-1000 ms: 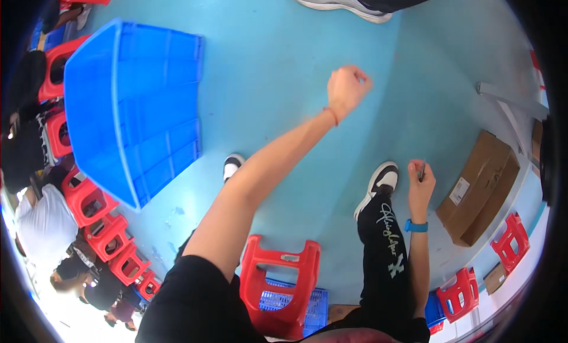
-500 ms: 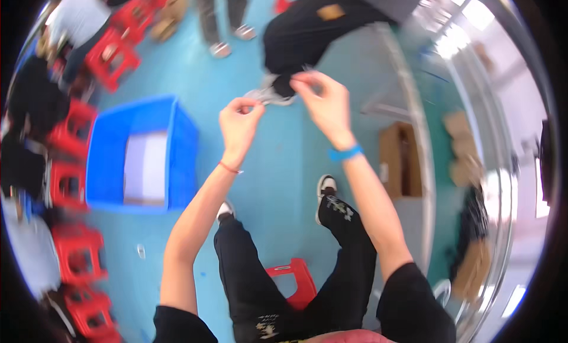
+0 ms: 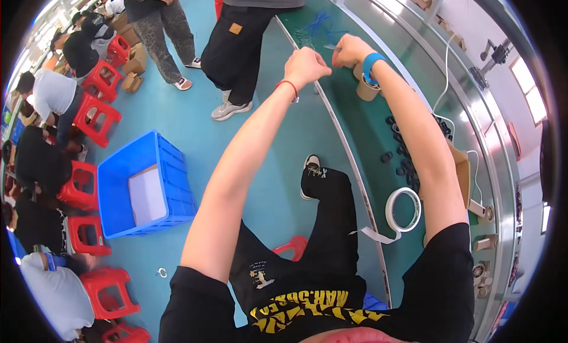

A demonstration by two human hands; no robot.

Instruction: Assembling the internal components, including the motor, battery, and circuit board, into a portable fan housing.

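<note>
My left hand (image 3: 306, 66) is raised over the edge of the green worktable (image 3: 378, 183), with its fingers closed in a pinch. Whatever it may hold is too small to make out. Just to its right, my right hand (image 3: 353, 50) is also pinched, and a thin, pale sliver shows at its fingertips. The two hands are apart. Beyond them, several thin blue strips (image 3: 319, 26) lie loose on the table. Under my right wrist stands a brown cardboard tube (image 3: 367, 90), partly hidden by the hand.
A roll of white tape (image 3: 389, 212) lies on the table, its loose end over the edge. Small black parts (image 3: 407, 159) are scattered beside my right forearm. A blue crate (image 3: 171, 189) sits on the floor at left. A person in black trousers (image 3: 242, 53) stands ahead, near red stools (image 3: 97, 121).
My view and both hands have swung right, from above the floor to the worktable. The blue strips, tape roll and black parts have come into clear view. Both hands stay pinched.
</note>
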